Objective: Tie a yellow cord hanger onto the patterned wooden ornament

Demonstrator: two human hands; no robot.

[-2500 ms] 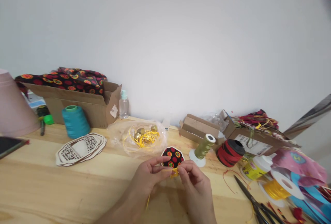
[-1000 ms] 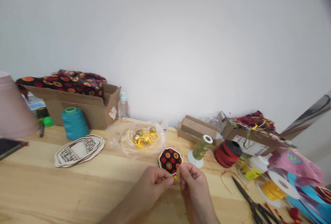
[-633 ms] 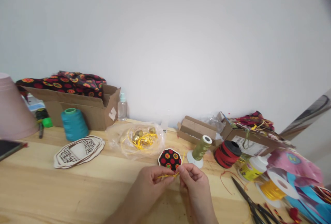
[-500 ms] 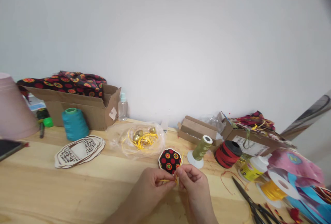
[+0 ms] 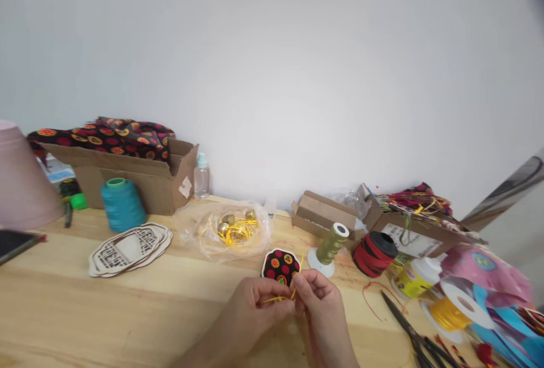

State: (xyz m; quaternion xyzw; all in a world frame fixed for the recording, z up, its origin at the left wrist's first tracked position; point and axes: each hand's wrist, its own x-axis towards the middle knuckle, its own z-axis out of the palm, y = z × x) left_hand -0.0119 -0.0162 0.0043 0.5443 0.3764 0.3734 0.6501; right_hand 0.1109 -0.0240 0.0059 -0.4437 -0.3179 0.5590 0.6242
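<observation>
My left hand [image 5: 255,306] and my right hand [image 5: 319,300] meet low at the centre of the wooden table [image 5: 63,306]. Both pinch a thin yellow cord [image 5: 278,298] stretched between their fingertips. The cord leads to a small scalloped piece covered in black fabric with red and yellow circles [image 5: 280,264], which sits just behind my fingers. Whether that piece rests on the table or hangs from the cord I cannot tell.
A clear bag of yellow cord and gold bells [image 5: 232,229] lies behind. A teal thread cone [image 5: 122,204], wooden cutouts [image 5: 130,248] and a fabric-filled box [image 5: 140,172] are left. An olive spool [image 5: 331,243], red ribbon roll [image 5: 376,252], glue bottle [image 5: 414,278], gold spool [image 5: 453,308] and scissors [image 5: 414,328] are right.
My hands have dropped slightly toward me, leaving more of the fabric piece showing behind them. A short length of yellow cord now shows drawn out between my fingertips.
</observation>
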